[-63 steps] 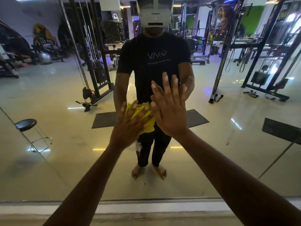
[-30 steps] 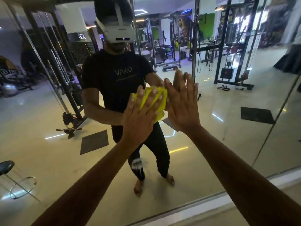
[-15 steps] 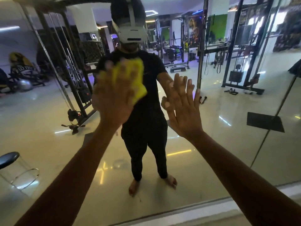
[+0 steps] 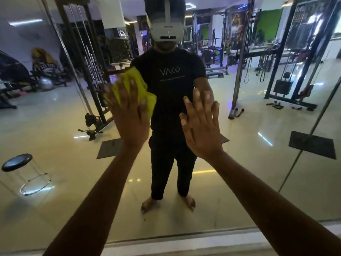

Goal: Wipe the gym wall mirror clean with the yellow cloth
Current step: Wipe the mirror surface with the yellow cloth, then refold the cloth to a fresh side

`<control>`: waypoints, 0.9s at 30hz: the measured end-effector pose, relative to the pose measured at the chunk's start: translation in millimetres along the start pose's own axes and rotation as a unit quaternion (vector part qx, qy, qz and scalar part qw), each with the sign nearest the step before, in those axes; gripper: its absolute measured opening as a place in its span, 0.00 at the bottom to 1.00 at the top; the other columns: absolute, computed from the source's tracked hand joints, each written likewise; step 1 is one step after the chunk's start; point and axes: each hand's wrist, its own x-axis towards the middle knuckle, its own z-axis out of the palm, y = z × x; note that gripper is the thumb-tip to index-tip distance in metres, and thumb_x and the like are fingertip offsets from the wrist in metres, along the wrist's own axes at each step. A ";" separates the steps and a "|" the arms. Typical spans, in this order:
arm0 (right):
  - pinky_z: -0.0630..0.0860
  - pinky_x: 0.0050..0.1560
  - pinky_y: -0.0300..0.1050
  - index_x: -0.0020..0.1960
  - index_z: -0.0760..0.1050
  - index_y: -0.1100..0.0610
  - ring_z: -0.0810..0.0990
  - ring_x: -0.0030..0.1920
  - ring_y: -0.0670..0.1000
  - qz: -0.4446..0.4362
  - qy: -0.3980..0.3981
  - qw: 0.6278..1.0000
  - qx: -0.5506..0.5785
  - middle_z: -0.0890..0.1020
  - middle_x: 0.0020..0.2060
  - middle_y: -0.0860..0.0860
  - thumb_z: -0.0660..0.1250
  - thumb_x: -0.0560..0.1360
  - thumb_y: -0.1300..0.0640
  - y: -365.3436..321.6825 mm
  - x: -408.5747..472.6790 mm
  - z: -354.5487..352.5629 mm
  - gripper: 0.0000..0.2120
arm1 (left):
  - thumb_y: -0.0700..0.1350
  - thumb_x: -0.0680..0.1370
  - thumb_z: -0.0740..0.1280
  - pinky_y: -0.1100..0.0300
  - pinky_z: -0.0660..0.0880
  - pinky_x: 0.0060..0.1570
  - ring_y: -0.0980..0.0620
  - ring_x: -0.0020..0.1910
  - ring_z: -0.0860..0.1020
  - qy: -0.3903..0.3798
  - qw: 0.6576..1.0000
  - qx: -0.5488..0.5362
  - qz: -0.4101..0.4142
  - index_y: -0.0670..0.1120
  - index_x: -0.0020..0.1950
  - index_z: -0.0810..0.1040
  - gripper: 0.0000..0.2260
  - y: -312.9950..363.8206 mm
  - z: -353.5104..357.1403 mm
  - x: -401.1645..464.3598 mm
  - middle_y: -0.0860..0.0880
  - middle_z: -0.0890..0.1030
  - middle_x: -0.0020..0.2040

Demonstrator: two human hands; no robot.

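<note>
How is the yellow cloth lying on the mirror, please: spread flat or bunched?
Bunched: the yellow cloth shows crumpled folds under the flat left hand.

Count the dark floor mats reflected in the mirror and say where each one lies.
3. One floor mat lies left of the reflected legs, one peeks out right of the right hand, and one lies far right. More may be hidden behind the arms.
</note>
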 end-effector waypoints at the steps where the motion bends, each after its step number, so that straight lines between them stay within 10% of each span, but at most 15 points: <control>1: 0.46 0.87 0.72 0.89 0.58 0.56 0.45 0.90 0.61 0.000 0.000 1.000 0.003 0.52 0.90 0.57 0.62 0.90 0.53 2.9 -0.1 -1.9 0.31 | 0.52 0.90 0.56 0.32 0.44 0.85 0.31 0.87 0.52 -0.045 0.997 -0.003 0.058 0.48 0.89 0.55 0.28 13.8 9.0 -19.2 0.39 0.54 0.88; 5: 0.45 0.87 0.70 0.89 0.59 0.57 0.45 0.90 0.60 -0.013 -0.006 1.000 0.019 0.53 0.90 0.57 0.61 0.90 0.52 16.0 -1.8 -8.7 0.30 | 0.58 0.91 0.50 0.33 0.43 0.84 0.33 0.87 0.50 -0.170 0.915 0.048 0.363 0.54 0.90 0.51 0.27 9.3 17.7 -44.4 0.44 0.52 0.89; 11: 0.47 0.87 0.72 0.89 0.59 0.56 0.46 0.90 0.61 0.014 -0.004 1.000 0.015 0.53 0.90 0.57 0.64 0.89 0.53 30.7 -11.3 -13.5 0.31 | 0.53 0.90 0.57 0.32 0.46 0.85 0.30 0.87 0.52 -0.006 0.999 0.010 0.032 0.48 0.89 0.57 0.28 39.9 15.2 8.2 0.39 0.56 0.88; 17: 0.47 0.88 0.68 0.89 0.58 0.56 0.45 0.90 0.62 -0.005 -0.014 1.000 -0.001 0.52 0.90 0.58 0.62 0.90 0.53 42.0 -15.3 -13.6 0.30 | 0.57 0.89 0.57 0.36 0.38 0.84 0.33 0.87 0.51 -0.159 0.906 0.069 0.386 0.54 0.90 0.49 0.30 41.6 26.6 -38.7 0.44 0.53 0.89; 22: 0.47 0.88 0.68 0.89 0.58 0.55 0.45 0.90 0.61 0.029 -0.001 1.000 0.005 0.51 0.90 0.58 0.62 0.90 0.52 44.9 -16.1 -12.8 0.30 | 0.56 0.90 0.55 0.35 0.42 0.85 0.31 0.87 0.52 -0.036 0.998 0.014 0.044 0.49 0.89 0.57 0.28 68.7 24.5 0.4 0.41 0.54 0.89; 27: 0.48 0.88 0.69 0.89 0.58 0.59 0.47 0.90 0.62 0.018 -0.010 1.000 0.018 0.53 0.90 0.58 0.66 0.89 0.53 46.8 -21.0 -13.6 0.33 | 0.57 0.91 0.52 0.34 0.44 0.85 0.33 0.87 0.51 -0.164 0.915 0.046 0.366 0.52 0.90 0.53 0.27 78.5 35.4 -31.8 0.45 0.52 0.89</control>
